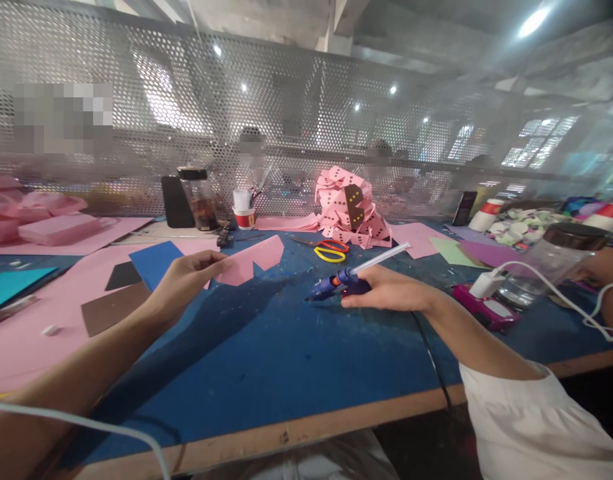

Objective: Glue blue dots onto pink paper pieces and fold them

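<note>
Pinched in my left hand [191, 277] is a flat pink paper cutout [254, 262] with a notch in its lower edge, held above the blue tabletop [266, 373]. My right hand [386, 290] grips a blue hot glue gun [331, 285], its nozzle pointing left and down close to the table. A clear glue stick [384, 259] juts from the back of the gun. Behind the hands lie scissors [331, 251] with yellow and red handles. Beyond them is a heap of pink dotted paper pieces [344, 207].
Pink sheets [51, 313] and a blue card [155, 263] lie at left. A jar [201, 200] and a paper cup [244, 212] stand at the back. On the right are a magenta device [486, 310] with a white cable and a glass jar [541, 267], near another person's arm [604, 267].
</note>
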Demonstrator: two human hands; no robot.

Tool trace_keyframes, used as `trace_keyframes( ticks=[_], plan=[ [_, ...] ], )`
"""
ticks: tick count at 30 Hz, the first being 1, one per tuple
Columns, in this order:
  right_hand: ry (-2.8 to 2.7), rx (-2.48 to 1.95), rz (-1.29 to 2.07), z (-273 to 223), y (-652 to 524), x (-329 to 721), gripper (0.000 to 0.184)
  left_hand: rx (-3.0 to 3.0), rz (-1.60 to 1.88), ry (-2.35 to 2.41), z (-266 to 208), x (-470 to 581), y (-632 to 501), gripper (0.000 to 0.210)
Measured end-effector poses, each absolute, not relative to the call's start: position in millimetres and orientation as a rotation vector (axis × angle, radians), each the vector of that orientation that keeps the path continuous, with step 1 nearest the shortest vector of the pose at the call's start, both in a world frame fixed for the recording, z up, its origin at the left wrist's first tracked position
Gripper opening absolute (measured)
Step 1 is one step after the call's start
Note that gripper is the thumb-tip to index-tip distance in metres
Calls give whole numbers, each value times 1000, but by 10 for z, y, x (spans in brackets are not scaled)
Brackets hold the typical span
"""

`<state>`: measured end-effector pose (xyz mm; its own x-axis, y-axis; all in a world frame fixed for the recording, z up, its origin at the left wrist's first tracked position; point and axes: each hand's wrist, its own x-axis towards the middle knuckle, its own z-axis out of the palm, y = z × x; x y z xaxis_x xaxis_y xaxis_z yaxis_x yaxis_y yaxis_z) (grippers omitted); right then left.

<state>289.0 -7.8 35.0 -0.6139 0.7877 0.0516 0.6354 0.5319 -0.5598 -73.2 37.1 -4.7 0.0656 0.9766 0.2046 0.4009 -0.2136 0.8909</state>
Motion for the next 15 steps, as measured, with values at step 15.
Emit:
trace_keyframes(
  ticks=[15],
  plan=[
    [-2088, -1213, 939, 311, -95, 2786, 32, 1685, 1025, 1294, -4, -562, 247, 33]
  ],
)
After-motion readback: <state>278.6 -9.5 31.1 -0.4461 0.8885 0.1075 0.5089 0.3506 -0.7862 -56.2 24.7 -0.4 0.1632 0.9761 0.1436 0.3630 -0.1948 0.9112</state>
